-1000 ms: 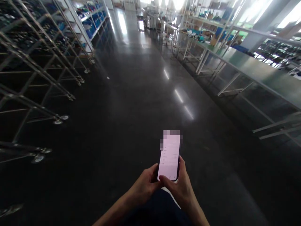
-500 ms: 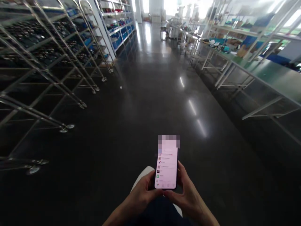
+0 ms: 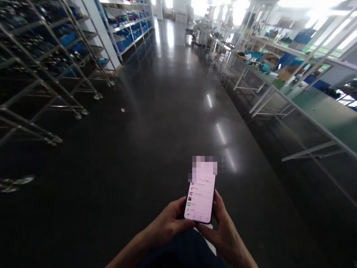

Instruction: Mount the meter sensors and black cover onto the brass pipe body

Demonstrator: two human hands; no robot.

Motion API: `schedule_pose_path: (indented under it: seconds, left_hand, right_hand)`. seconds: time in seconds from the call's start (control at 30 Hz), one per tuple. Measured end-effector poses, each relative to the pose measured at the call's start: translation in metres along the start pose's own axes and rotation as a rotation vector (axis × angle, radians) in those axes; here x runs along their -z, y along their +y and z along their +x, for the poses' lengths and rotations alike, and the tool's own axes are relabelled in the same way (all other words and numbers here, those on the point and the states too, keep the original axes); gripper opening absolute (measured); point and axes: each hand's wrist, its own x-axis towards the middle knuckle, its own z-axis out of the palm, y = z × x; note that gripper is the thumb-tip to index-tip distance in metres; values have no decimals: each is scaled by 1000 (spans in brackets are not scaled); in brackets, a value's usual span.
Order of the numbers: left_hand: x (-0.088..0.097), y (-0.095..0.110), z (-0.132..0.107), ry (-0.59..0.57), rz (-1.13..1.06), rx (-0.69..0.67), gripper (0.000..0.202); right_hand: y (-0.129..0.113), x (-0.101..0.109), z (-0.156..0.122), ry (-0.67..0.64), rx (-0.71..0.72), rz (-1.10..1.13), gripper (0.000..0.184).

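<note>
A phone (image 3: 200, 199) with a lit, pale pink screen showing a list is held upright low in the middle of the view. My left hand (image 3: 167, 225) wraps its lower left edge, thumb at the bottom of the screen. My right hand (image 3: 224, 230) grips its right side, fingers curled along the edge. Both forearms come up from the bottom of the frame above a dark glossy floor (image 3: 156, 123).
Wheeled metal racks (image 3: 41, 74) line the left side of a wide aisle. Long green-topped workbenches (image 3: 315, 104) on metal legs run along the right. Shelves with blue bins (image 3: 128, 29) stand far back left. A small white scrap (image 3: 122, 109) lies on the floor.
The screen changed from a plain page to a list. The racks and benches have slid past, so the view has moved forward along the aisle. Both hands keep hold of the phone.
</note>
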Motion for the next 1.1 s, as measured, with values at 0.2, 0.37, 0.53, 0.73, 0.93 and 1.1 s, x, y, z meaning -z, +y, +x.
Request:
schedule_pose_path:
  seconds: [0.2, 0.37, 0.53, 0.73, 0.93, 1.1]
  left_hand:
    - [49, 67, 174, -40, 78, 82, 51]
    - [82, 121, 325, -6, 107, 71, 51]
    - [106, 185, 466, 79, 69, 36, 52]
    - [166, 259, 620, 155, 8, 9, 52]
    - [256, 360, 783, 122, -2, -37, 54]
    - [321, 468, 915, 64, 15, 10, 52]
  right_hand:
    - [-27, 84, 154, 106, 11, 87, 92]
    - [-59, 174, 294, 53, 6, 99, 94]
    - [-114, 263, 434, -90, -1, 43, 89]
    - [-166, 336, 610, -176, 5, 59, 89]
    - [-225, 387, 807, -150, -19, 9, 89]
    - [-288, 423, 961, -68, 3, 9, 89]
